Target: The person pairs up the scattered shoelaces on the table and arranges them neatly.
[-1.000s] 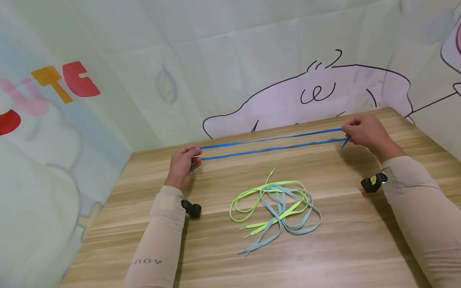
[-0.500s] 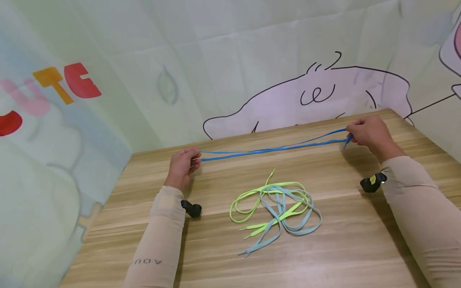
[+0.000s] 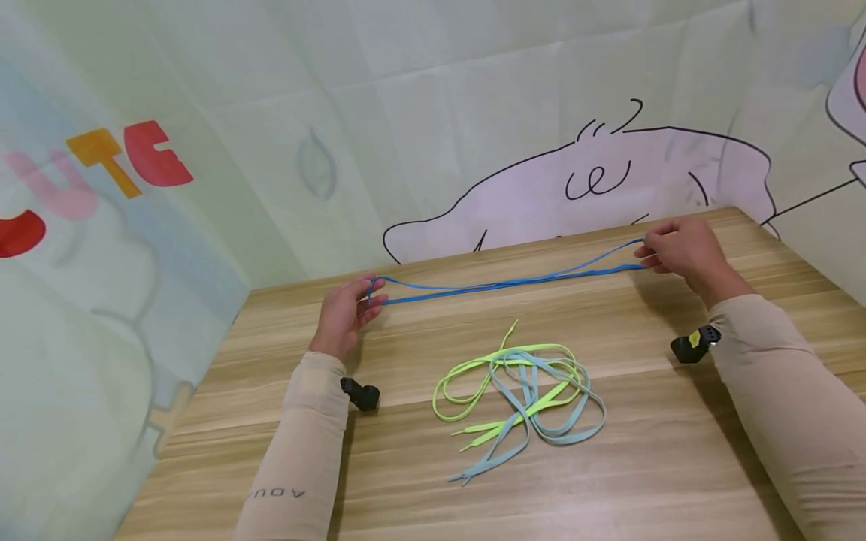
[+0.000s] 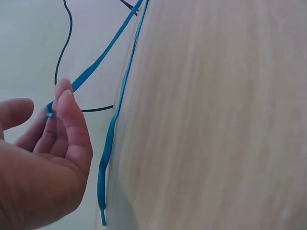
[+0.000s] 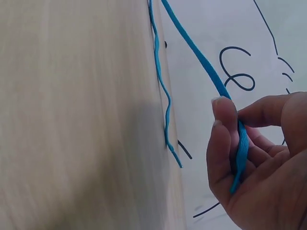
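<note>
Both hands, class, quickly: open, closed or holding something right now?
Left hand: open, thumb apart, a blue lace at its fingers.
Right hand: holding a lace end, pinched.

The left wrist view's top edge cuts off the blue laces (image 4: pixel 101 182) — its left edge, the left hand (image 4: pixel 53 163).
</note>
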Demonstrator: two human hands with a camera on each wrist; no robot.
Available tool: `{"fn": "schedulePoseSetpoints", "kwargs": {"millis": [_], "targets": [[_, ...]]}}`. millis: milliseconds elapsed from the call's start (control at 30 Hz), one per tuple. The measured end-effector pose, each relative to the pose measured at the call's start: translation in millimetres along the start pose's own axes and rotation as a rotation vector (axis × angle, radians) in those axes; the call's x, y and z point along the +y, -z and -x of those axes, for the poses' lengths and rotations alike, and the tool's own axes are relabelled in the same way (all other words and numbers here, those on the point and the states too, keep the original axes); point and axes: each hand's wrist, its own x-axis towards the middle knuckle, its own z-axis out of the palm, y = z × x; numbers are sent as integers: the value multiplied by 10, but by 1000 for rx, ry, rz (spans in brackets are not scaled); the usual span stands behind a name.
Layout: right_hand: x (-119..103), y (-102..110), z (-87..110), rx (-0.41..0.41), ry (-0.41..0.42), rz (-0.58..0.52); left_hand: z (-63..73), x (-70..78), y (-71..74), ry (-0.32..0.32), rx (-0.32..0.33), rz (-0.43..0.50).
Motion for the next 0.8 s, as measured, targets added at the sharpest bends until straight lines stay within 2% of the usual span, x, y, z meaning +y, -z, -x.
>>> {"fn": "schedulePoseSetpoints", "kwargs": {"millis": [167,300,400,567,800], "targets": [[-17,-20,-8,-33,6,-58,-13,-14,28,21,-21,20],[-44,-27,-13,-35,15,-146,-11,-17,42,3,-32,14],[-44,-33,-16,-36,19,-162,-1,-16,44,-5,-42,-18],[-3,-51,-23,-77,13,-122,-12,-40,77,26,-61,-77],[64,-25,-17,-113,3,-49,-22,-55,121,55,-43,-67]]}}
